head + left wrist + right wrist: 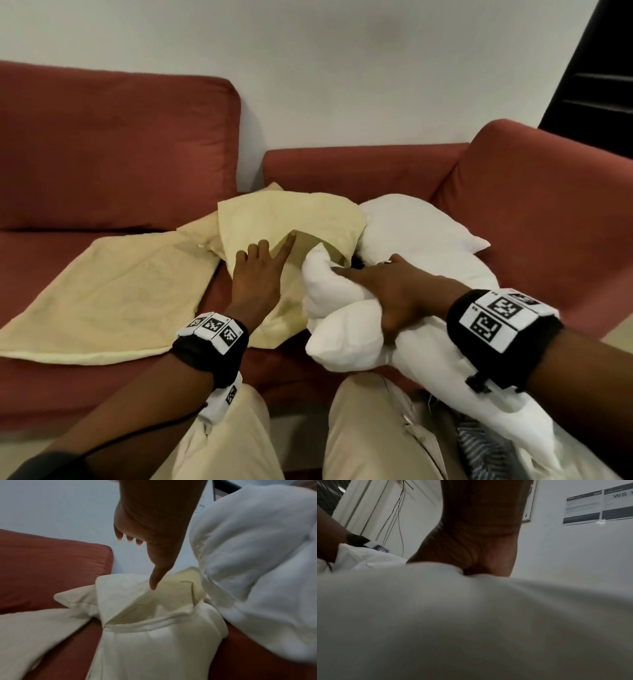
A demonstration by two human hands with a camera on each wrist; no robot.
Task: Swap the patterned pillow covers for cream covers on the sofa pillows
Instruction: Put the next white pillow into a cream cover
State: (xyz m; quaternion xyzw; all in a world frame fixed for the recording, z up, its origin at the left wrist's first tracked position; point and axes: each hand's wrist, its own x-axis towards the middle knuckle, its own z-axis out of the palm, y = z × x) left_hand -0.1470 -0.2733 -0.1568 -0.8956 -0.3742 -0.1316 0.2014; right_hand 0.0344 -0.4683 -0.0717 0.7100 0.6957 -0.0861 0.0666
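A cream cover (291, 219) lies on the red sofa seat with its opening facing me. My left hand (260, 267) holds the upper edge of that opening lifted, index finger straight along the flap; in the left wrist view one digit meets the cover (130, 596) at the flap's edge. My right hand (383, 287) grips a bunched white pillow insert (342, 315), whose corner sits at the mouth of the cover. The insert (471, 615) fills the lower right wrist view under my palm. A second cream cover (102, 294) lies flat to the left.
More white pillow (421, 222) rests against the sofa's right armrest (531, 192). Striped blue-grey cloth (479, 445) shows beside my right knee, under the insert. The sofa's back cushion (113, 144) stands at the left, with a white wall behind.
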